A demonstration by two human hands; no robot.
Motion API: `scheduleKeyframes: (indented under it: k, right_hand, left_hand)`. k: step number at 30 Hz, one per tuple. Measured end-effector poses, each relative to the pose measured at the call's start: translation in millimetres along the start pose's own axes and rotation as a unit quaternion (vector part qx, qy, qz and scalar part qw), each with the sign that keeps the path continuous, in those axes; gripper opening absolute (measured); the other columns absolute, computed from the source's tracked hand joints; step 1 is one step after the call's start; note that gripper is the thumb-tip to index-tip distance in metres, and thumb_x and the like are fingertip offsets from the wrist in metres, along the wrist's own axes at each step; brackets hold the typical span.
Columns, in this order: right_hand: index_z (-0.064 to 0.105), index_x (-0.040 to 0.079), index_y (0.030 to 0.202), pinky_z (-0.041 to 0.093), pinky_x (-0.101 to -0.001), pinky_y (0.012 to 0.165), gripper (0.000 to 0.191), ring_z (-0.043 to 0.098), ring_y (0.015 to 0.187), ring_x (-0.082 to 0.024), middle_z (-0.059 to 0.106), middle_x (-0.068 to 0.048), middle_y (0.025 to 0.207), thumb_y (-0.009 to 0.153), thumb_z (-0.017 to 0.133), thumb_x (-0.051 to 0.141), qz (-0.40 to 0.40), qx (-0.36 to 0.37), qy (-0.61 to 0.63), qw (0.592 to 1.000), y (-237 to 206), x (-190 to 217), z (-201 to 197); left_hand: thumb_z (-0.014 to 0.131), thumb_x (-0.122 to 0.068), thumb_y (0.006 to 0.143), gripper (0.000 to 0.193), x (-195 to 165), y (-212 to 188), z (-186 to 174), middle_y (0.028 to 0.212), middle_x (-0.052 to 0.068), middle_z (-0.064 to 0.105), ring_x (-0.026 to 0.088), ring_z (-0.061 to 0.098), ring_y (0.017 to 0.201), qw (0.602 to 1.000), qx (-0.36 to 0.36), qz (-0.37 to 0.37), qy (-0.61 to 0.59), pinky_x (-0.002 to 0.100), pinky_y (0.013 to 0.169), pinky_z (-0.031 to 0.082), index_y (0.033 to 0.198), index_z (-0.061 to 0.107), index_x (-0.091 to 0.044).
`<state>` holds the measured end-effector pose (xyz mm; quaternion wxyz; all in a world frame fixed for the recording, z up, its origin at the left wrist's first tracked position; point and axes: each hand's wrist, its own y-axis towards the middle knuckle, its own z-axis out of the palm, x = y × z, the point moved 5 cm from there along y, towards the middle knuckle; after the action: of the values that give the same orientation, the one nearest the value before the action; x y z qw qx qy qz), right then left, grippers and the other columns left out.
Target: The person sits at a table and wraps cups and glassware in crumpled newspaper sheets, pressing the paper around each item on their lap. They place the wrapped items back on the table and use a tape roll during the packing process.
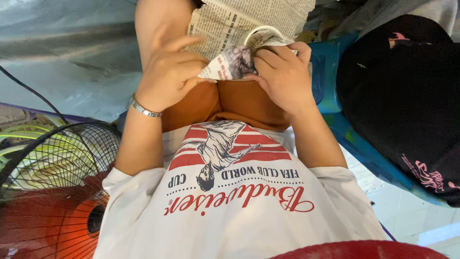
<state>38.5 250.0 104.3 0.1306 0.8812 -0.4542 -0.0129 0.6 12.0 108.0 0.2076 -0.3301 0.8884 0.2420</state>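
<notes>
My left hand (pixel 167 72), with a silver bracelet on its wrist, and my right hand (pixel 282 72) meet over my lap, above my orange shorts. Both pinch a crumpled sheet of newspaper (pixel 230 29). The paper is folded around a white round-rimmed object (pixel 263 34), seemingly a bowl or cup, of which only part of the rim shows. My right-hand fingers press the paper at that rim, and my left-hand fingers grip the printed corner beside it.
A fan (pixel 52 192) with a black wire grille and orange-red blades stands at the lower left. At the right a black cloth item with pink print (pixel 407 96) lies on a blue plastic seat (pixel 335 96). Grey sheeting (pixel 67 52) covers the upper left.
</notes>
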Motion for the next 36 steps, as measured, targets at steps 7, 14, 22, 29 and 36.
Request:
scheduleKeyframes:
  k: [7, 14, 22, 29, 36]
  right_hand:
    - [0.07, 0.021, 0.108, 0.033, -0.0466, 0.104, 0.024, 0.059, 0.121, -0.019, 0.067, 0.004, 0.122, 0.088, 0.082, 0.028, -0.049, -0.021, 0.01, 0.999, -0.4, -3.7, 5.4]
    - [0.067, 0.012, 0.12, 0.034, -0.0432, 0.103, 0.039, 0.058, 0.121, -0.027, 0.062, -0.006, 0.126, 0.091, 0.086, 0.03, 0.007, -0.176, -0.001, 0.984, -31.2, 9.2, 4.8]
    - [0.063, 0.009, 0.136, 0.033, -0.045, 0.108, 0.048, 0.056, 0.134, -0.026, 0.062, -0.008, 0.138, 0.099, 0.083, 0.031, 0.077, -0.134, -0.009, 0.988, -24.1, 27.9, 28.7]
    - [0.071, 0.013, 0.112, 0.036, -0.0448, 0.109, 0.022, 0.059, 0.133, -0.021, 0.07, -0.004, 0.128, 0.092, 0.079, 0.012, 0.027, -0.143, 0.059, 0.988, -32.4, 14.1, 38.7]
    - [0.069, 0.011, 0.11, 0.045, -0.0381, 0.099, 0.022, 0.059, 0.118, -0.02, 0.064, -0.009, 0.124, 0.089, 0.073, 0.018, 0.295, -0.241, 0.253, 0.889, -107.7, -40.2, 88.7]
  left_hand:
    - [0.074, -0.01, 0.091, 0.005, -28.7, 53.4, 23.2, 0.147, 0.005, 0.059, 0.032, 0.053, 0.14, 0.987, -0.095, 0.126, -0.013, 0.055, 0.121, 0.032, 0.094, 0.07, -0.012]
    - [0.076, -0.009, 0.098, 0.024, -10.7, 87.7, 65.4, 0.145, 0.011, 0.055, 0.037, 0.056, 0.127, 0.989, -0.084, 0.05, -0.113, 0.046, 0.107, 0.047, 0.112, 0.057, -0.006]
    - [0.076, -0.006, 0.1, 0.042, 7.6, 77.7, 76.3, 0.141, 0.012, 0.056, 0.038, 0.055, 0.131, 0.966, -0.131, -0.034, -0.22, 0.044, 0.113, 0.046, 0.133, 0.051, -0.008]
    - [0.083, -0.035, 0.092, 0.063, -9.6, 44.8, 71.0, 0.158, 0.006, 0.048, 0.037, 0.039, 0.148, 0.997, -0.028, 0.053, -0.04, 0.065, 0.124, 0.018, 0.148, 0.057, -0.021]
    - [0.092, -0.046, 0.081, 0.082, -4.7, 41.5, 84.0, 0.163, 0.004, 0.043, 0.038, 0.037, 0.151, 0.996, -0.063, 0.046, 0.046, 0.071, 0.121, 0.015, 0.153, 0.058, -0.027]
